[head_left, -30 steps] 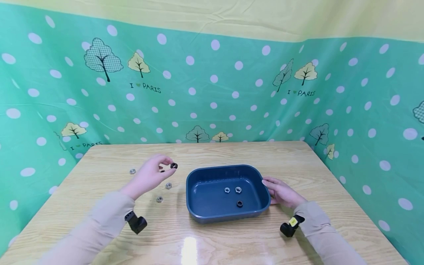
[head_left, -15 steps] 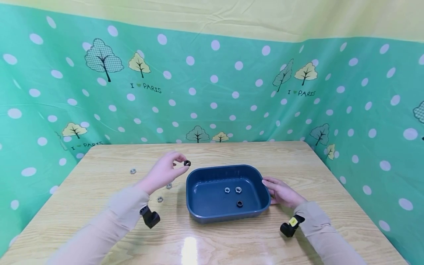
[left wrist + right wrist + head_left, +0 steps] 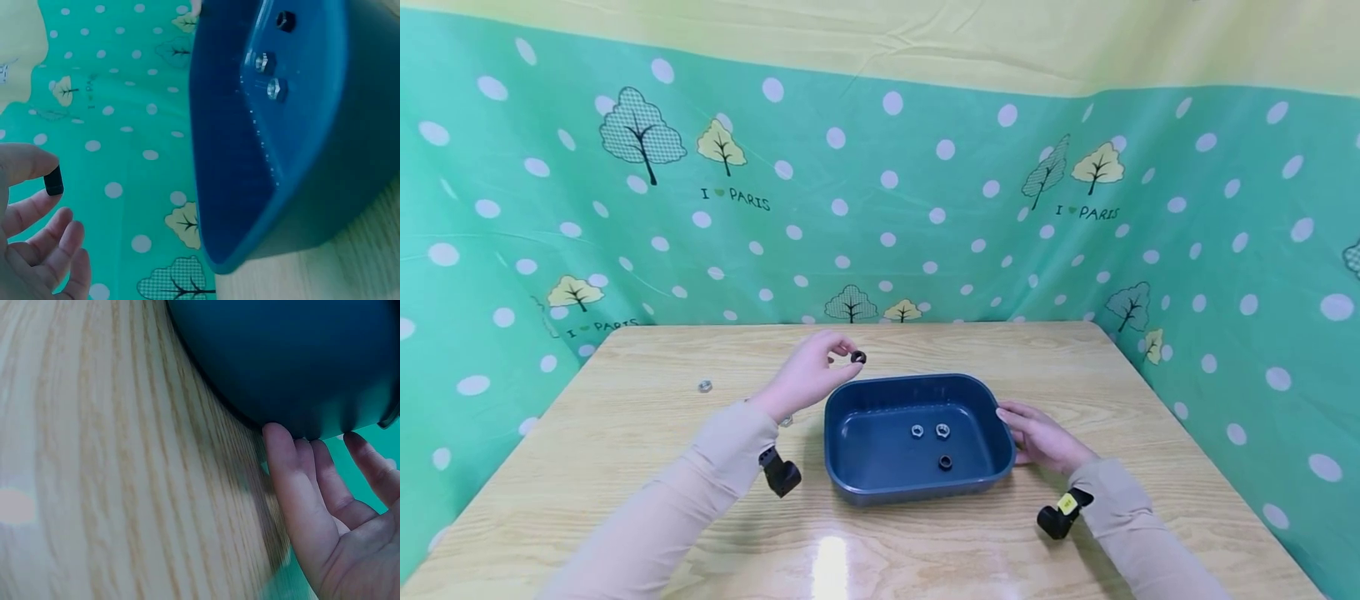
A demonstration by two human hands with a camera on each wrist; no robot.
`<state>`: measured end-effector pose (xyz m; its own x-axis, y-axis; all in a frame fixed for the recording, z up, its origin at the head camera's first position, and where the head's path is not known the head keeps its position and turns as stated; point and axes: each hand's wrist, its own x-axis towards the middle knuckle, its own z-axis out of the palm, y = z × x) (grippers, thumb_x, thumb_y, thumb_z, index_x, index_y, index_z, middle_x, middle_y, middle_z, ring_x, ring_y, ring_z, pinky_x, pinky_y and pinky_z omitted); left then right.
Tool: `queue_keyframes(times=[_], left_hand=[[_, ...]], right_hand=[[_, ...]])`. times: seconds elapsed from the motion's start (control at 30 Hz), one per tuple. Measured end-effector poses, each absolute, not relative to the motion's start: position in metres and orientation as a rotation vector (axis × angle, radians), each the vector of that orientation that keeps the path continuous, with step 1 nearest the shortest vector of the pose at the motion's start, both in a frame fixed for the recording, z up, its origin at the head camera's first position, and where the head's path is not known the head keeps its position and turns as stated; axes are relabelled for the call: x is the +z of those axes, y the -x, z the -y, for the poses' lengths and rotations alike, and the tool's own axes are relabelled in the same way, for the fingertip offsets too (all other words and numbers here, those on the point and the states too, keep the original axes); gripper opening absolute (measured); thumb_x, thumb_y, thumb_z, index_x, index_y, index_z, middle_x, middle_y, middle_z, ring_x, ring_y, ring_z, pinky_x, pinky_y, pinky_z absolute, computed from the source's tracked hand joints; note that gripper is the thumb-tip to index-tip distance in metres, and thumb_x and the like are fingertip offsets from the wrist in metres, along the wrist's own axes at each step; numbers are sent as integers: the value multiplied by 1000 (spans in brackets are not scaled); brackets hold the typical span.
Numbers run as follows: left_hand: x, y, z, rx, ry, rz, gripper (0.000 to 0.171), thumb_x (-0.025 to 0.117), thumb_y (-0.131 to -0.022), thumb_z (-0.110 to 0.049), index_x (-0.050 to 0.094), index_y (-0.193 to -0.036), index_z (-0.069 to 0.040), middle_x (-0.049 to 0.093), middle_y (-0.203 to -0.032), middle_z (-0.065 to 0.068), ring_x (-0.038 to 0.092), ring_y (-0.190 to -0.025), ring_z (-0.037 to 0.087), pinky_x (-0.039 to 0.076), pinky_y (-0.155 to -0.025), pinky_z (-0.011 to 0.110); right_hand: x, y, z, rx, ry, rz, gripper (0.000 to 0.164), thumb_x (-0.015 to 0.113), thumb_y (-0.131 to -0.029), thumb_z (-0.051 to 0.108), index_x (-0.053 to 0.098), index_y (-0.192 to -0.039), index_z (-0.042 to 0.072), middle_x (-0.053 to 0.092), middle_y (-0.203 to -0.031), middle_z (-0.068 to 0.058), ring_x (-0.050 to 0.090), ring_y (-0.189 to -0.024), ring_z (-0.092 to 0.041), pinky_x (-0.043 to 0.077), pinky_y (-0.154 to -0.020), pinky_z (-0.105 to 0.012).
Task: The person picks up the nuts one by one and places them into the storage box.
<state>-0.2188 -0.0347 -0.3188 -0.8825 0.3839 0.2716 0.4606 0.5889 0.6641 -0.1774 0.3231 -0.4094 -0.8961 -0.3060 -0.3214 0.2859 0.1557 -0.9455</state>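
Note:
My left hand pinches a black nut between thumb and index finger, above the far left corner of a blue rectangular basin. The left wrist view shows the pinched nut side-on, with the other fingers loosely bent below it. Two silver nuts, one small and one larger, lie on the basin floor with another black nut nearer the front. My right hand rests against the basin's right end; in the right wrist view its extended fingertips touch the outer wall.
A silver nut lies on the wooden table at the far left. Another silver nut shows partly beneath my left wrist. A green dotted curtain hangs along the back and sides of the table.
My left hand has moved right with the black nut, from left of the basin to over its far left corner. My left forearm now covers a silver nut. The right hand stays at the basin.

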Motion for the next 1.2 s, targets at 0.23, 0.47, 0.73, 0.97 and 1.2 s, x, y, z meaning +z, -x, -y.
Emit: queue_keyframes(times=[0.23, 0.47, 0.73, 0.97, 1.2], left_hand=[[-318, 228, 19, -1253, 741, 2701, 18, 65, -88, -17, 63, -99, -3, 60, -107, 13, 58, -106, 29, 49, -90, 43], [-325, 238, 3, -1273, 767, 2712, 21, 65, -88, -19, 63, -102, -3, 59, -111, 13, 57, -107, 30, 49, -91, 41], [-331, 245, -13, -1314, 790, 2687, 19, 65, -88, -17, 63, -101, -3, 59, -108, 12, 58, -106, 28, 49, -90, 40], [-333, 249, -28, -1300, 823, 2657, 17, 66, -87, -17, 63, -98, -5, 60, -106, 10, 58, -103, 27, 49, -88, 38], [-341, 248, -38, -1313, 811, 2686, 16, 65, -88, -17, 63, -100, -6, 60, -107, 10, 57, -103, 25, 48, -89, 38]], right_hand=[[-411, 178, -325, -1815, 45, -1958, 65, 44, -100, 35, 19, -143, -7, 65, -110, 3, 64, -95, -8, 55, -80, -41], [-413, 176, -326, -1810, 35, -1966, 65, 43, -100, 35, 20, -143, -7, 65, -112, 0, 64, -95, -9, 55, -80, -42], [-410, 178, -325, -1797, 14, -1999, 69, 46, -99, 37, 20, -144, -7, 64, -117, -6, 65, -95, -11, 55, -80, -44], [-408, 179, -325, -1792, 38, -1991, 68, 45, -99, 37, 19, -144, -7, 65, -117, -5, 65, -95, -11, 55, -80, -43], [-409, 177, -325, -1795, 40, -1989, 67, 44, -100, 35, 18, -144, -7, 65, -117, -5, 65, -95, -10, 55, -80, -42]])
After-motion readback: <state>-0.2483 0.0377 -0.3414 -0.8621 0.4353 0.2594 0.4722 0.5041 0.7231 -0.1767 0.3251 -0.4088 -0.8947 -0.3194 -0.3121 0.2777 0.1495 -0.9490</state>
